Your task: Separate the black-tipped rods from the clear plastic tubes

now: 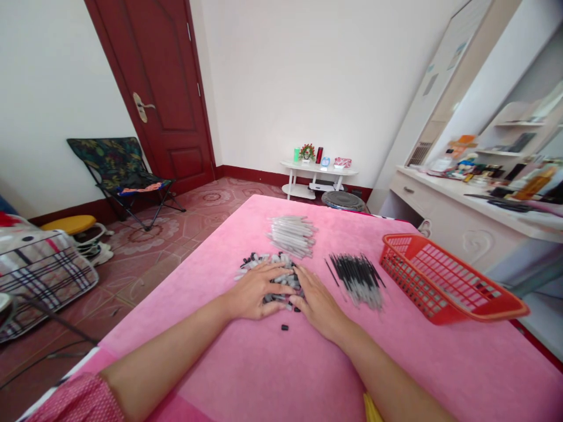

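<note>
Hands, namely the left hand and the right hand, are set palm-down on the pink-covered counter, fingers extended and unclenched. Between and partly beneath them lies a pile of small black and grey pieces. The left hand reaches across its near side; the right hand bears on its right edge. Neither is seen gripping a piece; whether any is trapped under the palms, I cannot tell.

For sound handling, in my judgement, both hands should press inward evenly, with their edges kept low, so the pieces slide together rather than slip out below the thumbs. Light pressure is advisable, since such pieces probably roll. One loose black piece lies apart on the near side and could easily be overlooked.

Beyond the pile, pale tubes lie roughly side by side. To the right, near the right hand but not touching it, is a bundle of slender black-and-grey rods; a wide sweep would risk scattering it. Further right stands a red basket, its lattice wall facing the rods
</note>
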Demonstrator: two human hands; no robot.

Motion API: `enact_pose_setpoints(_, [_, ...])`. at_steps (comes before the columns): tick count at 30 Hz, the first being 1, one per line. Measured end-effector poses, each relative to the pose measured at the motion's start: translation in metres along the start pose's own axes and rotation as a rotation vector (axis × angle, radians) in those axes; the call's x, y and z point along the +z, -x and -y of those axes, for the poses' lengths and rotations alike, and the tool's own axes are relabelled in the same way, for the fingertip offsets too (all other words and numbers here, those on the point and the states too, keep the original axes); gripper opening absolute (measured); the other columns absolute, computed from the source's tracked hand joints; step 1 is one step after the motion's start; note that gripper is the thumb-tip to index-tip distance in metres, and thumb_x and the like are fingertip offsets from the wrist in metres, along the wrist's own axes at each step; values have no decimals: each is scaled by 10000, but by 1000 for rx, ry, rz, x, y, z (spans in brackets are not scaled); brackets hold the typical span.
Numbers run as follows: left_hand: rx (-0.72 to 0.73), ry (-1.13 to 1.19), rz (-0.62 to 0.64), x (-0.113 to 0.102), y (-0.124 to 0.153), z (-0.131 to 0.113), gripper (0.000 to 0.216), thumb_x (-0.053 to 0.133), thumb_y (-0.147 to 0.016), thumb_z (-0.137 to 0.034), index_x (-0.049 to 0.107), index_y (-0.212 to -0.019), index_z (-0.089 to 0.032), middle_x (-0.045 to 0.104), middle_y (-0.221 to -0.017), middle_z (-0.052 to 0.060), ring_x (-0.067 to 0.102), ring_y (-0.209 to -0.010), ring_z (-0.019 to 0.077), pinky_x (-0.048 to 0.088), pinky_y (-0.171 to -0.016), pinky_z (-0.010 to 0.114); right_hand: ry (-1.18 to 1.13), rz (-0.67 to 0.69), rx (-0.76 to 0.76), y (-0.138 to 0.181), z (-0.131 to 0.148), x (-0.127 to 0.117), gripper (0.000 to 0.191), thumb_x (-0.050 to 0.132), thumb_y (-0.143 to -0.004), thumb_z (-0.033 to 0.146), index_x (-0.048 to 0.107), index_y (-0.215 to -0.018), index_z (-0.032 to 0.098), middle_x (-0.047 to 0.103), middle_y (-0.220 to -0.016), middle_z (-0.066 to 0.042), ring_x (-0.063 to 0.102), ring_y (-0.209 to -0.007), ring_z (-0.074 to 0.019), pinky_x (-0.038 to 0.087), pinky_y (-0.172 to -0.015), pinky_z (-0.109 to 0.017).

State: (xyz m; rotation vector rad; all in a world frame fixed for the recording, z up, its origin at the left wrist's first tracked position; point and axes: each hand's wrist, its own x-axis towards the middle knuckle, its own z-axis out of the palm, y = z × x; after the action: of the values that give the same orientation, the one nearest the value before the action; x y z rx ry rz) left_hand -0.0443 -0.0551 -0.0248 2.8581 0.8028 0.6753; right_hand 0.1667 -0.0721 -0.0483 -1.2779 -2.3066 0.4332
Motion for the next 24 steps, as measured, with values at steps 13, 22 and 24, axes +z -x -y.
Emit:
enact_pose_setpoints(13, [10,14,-11,6,2,5,384,533,-794,-449,598,-1155,-336,454,-1366,30,379,-1264,256,229,-1063,456,-7,-20,-45,0,-3,0,620,476,-854,337,268,-1409,156,299,-1451,-123,263,-1333,-212,231,-1103,-411])
enact_pose_setpoints(22, [8,31,-24,5,3,6,384,538,-790,-456,602,-1150,-341,465,-1356,39,404,-1244,262,229,-1061,464,-21,-27,-45,-1,-4,0,618,484,-848,346,286,-1403,158,326,-1435,-136,291,-1320,-231,243,-1089,-450])
enact_pose_setpoints(24, [7,24,-24,6,3,6,388,535,-791,-461,600,-1153,-340,463,-1357,41,399,-1249,264,219,-1065,471,-27,-42,-61,-1,-5,1,613,493,-843,343,301,-1397,168,337,-1430,-134,301,-1315,-236,252,-1083,-456])
